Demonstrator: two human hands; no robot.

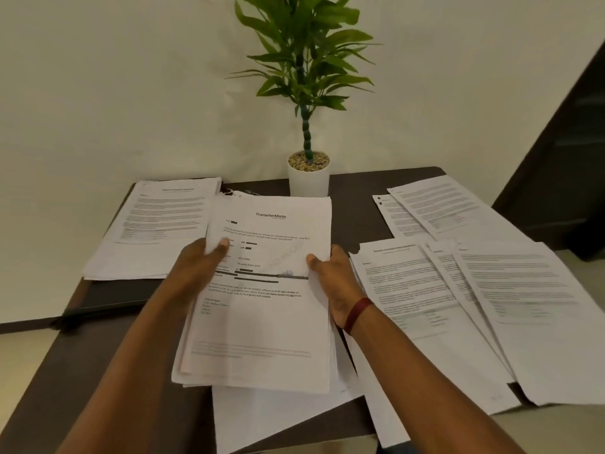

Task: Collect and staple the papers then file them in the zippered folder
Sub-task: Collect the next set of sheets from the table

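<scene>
— While I hold this stack of white printed sheets (262, 306) over the middle of the dark brown table (72, 365), should I square it?
— Yes, I'd tap its edges level before stapling. My left hand (196, 267) and right hand (337, 280) pinch its sides, thumbs on top, forearms stretched forward; loose white pages (425, 290) lie just beside

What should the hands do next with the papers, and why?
Probably tap the white paper stack, gripped by the left hand and right hand, square on the dark brown table: its bottom edges are fanned unevenly.
</scene>
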